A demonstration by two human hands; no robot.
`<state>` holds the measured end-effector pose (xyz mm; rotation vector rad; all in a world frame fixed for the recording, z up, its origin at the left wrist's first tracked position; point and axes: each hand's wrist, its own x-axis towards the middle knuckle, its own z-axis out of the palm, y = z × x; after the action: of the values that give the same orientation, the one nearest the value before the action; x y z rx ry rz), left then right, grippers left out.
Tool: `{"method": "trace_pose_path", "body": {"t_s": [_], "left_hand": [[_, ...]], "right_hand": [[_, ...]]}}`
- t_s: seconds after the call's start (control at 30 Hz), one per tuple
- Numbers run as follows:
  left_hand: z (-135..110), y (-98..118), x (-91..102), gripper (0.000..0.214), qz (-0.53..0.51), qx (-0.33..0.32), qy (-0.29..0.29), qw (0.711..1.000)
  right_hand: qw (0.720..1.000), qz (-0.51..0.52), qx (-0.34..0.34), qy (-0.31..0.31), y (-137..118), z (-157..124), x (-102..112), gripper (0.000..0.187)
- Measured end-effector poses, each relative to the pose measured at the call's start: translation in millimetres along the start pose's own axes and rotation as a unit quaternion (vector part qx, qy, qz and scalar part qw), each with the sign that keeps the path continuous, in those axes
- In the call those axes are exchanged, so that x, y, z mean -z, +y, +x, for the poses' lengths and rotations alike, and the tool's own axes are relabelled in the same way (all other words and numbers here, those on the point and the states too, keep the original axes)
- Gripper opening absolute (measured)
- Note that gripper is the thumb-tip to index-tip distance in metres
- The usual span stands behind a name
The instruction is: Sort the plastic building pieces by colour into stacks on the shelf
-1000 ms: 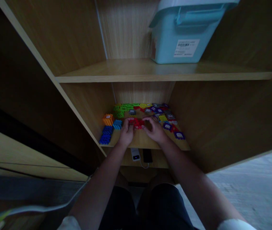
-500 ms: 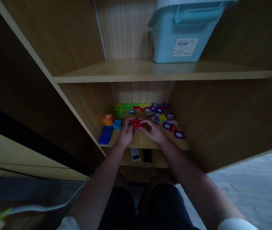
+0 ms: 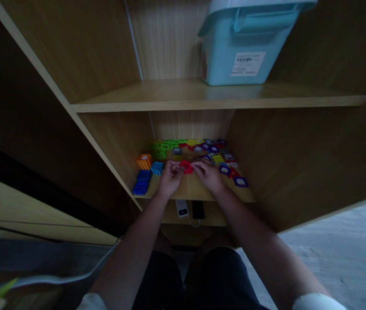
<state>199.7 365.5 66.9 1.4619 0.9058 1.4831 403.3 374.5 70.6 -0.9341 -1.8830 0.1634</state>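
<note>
Between my two hands is a red toothed building piece (image 3: 187, 167), held over the lower shelf (image 3: 196, 188). My left hand (image 3: 170, 175) pinches its left edge. From the other side, the fingers of my right hand (image 3: 208, 173) close on its right edge. To the left of my hands sit light blue pieces (image 3: 157, 168), an orange stack (image 3: 144, 162) and dark blue stacks (image 3: 141, 181). Green pieces (image 3: 163, 148) cover the back left. Purple, red, grey and yellow pieces (image 3: 218, 159) lie scattered toward the right.
On the shelf board (image 3: 170, 94) above stands a light blue lidded bin (image 3: 231, 64) with a label. Below the lower shelf lie a white power bank (image 3: 181, 208) and a black phone (image 3: 198, 209), joined by a cable. Wooden side walls enclose both sides.
The red piece has turned so that more of its face shows. My fingers have shifted outward to its left and right edges.
</note>
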Motion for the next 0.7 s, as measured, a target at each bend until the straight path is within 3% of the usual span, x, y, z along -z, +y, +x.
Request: {"method": "trace_pose_path", "body": {"t_s": [0.17, 0.27, 0.47, 0.63, 0.7], "left_hand": [[-1, 3, -0.7, 0.050, -0.007, -0.001, -0.070, 0.998], [-1, 1, -1.6, 0.038, -0.007, -0.009, -0.083, 0.997], [-1, -3, -0.3, 0.029, 0.028, -0.004, -0.010, 1.000], [0, 2, 0.3, 0.022, 0.075, -0.011, 0.038, 0.996], [0, 2, 0.4, 0.020, 0.082, -0.008, 0.054, 0.995]], "right_hand": [[1.000, 0.000, 0.018, -0.003, 0, 0, 0, 0.020], [1.000, 0.006, 0.031, -0.004, -4, 0, 1, 0.026], [0.999, 0.037, 0.027, -0.012, -15, 0, 5, 0.025], [0.995, 0.086, 0.016, -0.052, -14, -1, 2, 0.047], [0.993, 0.105, 0.014, -0.058, -11, -1, 1, 0.045]]}}
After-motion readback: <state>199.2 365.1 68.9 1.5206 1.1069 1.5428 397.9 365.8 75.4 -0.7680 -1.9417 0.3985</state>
